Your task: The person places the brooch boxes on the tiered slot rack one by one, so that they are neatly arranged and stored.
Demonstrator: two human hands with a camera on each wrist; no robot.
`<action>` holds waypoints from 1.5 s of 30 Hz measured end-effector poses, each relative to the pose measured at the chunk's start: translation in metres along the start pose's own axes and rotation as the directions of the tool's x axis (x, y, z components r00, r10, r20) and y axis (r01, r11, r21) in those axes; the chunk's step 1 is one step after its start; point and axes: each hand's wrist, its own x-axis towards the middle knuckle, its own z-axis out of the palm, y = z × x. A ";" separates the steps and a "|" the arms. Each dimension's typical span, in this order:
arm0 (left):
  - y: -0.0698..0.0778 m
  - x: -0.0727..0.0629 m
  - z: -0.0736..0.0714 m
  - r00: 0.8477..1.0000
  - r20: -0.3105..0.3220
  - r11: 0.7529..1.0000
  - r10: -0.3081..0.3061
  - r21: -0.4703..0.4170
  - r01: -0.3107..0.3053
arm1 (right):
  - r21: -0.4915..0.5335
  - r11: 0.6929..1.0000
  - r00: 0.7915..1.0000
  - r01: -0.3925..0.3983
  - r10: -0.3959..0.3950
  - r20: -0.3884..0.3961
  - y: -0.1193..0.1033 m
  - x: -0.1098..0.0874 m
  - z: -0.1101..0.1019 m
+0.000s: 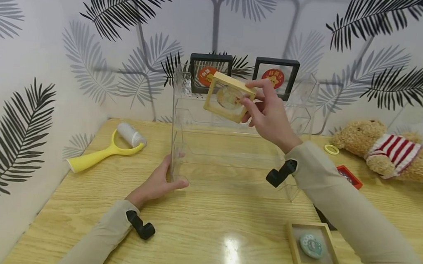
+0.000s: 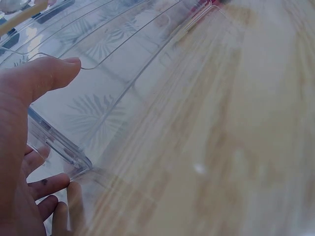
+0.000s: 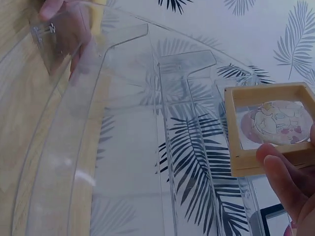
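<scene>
My right hand (image 1: pixel 269 113) pinches a light yellow square display frame (image 1: pixel 213 103) by its right side, tilted above the front of a clear acrylic tiered rack (image 1: pixel 227 172). A pale round badge (image 3: pixel 275 123) with a cartoon figure shows in the frame's clear window. At the rack's lower left corner, my left hand (image 1: pixel 160 182) holds the side panel, thumb in front and fingers around the outer side. Two black display frames, one with an orange badge (image 1: pixel 206 76) and one with a red badge (image 1: pixel 273 77), stand upright in the rack's top back tier.
A yellow-handled lint roller (image 1: pixel 99 156) lies at left. On the right are a wooden frame with a green badge (image 1: pixel 311 245), a red frame (image 1: pixel 349 177), a yellow ring (image 1: pixel 331 149) and a teddy bear (image 1: pixel 392 152). A dark item sits partly under my right sleeve (image 1: pixel 344 200).
</scene>
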 end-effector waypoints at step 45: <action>-0.003 0.001 0.001 1.000 -0.007 1.000 0.020 0.012 -0.020 | -0.337 0.941 0.961 -0.005 0.097 0.258 -0.025 -0.061 -0.021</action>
